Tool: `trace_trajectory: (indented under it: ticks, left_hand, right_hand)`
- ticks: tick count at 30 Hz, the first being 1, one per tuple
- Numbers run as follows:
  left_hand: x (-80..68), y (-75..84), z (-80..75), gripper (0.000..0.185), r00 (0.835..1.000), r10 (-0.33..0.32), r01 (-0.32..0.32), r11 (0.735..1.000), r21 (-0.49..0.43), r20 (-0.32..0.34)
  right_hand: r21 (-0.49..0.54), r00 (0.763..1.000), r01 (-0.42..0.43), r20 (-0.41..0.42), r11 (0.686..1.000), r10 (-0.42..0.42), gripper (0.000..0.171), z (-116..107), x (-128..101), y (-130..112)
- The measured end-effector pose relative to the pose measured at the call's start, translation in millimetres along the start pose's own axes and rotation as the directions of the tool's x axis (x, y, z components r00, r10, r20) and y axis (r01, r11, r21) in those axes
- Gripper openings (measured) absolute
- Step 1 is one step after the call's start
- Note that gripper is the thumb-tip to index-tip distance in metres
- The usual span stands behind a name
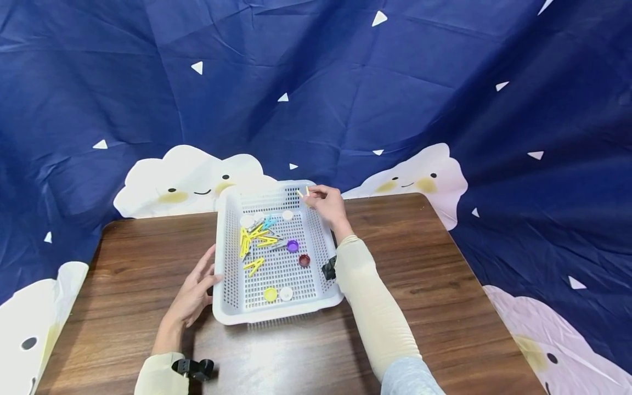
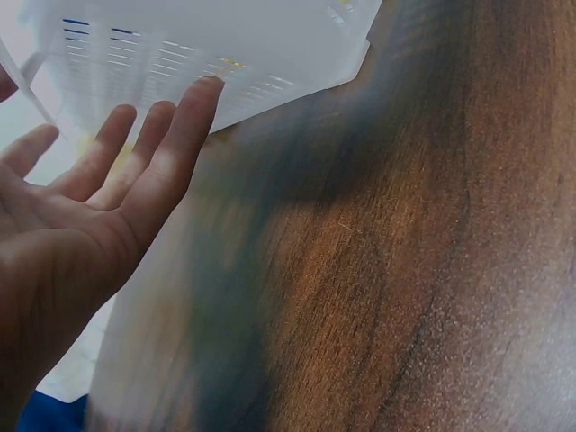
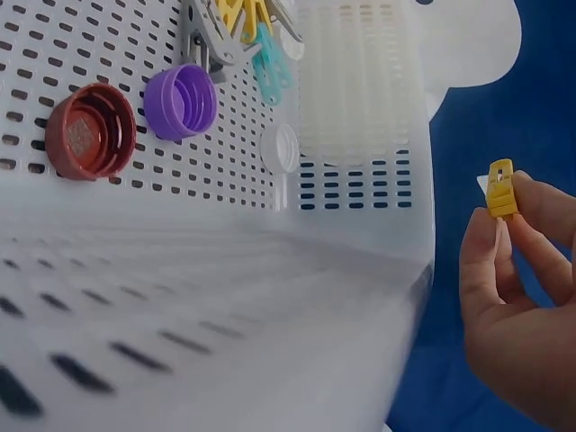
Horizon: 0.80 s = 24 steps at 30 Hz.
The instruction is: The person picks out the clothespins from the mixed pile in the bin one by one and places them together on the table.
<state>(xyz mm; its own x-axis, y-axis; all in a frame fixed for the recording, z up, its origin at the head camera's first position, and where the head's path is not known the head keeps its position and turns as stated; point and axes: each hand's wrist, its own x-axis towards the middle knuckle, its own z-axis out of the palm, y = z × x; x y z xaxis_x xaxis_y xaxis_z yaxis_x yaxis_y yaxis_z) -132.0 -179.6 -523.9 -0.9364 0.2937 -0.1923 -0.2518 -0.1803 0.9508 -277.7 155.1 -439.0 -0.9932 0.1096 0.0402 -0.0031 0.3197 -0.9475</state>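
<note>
A white perforated plastic basket sits on the table. Beside its left wall is my left hand, fingers extended and slightly spread, thumb at the rim; the left wrist view shows the fingers against or very near the wall. Over the far right corner, my right hand pinches a yellow clothespin between thumb and fingertips. Inside the basket lie several yellow clothespins, grey ones and a light blue one. A purple cap and a dark red cap lie near the middle.
A yellow cap and a white cap lie at the basket's near end, with more white caps farther back. The brown wooden table extends on both sides. Behind it hangs a dark blue cloth with clouds.
</note>
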Motion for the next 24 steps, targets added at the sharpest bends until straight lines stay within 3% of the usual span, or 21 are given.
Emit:
trace_trajectory:
  ticks: [24]
  left_hand:
    - [0.8,-0.5,-0.9,0.077,1.0,0.0,0.0,1.0,-0.001,0.009]
  right_hand:
    - [0.144,0.999,-0.033,-0.02,0.989,0.037,0.034,-27.0,6.8,7.4]
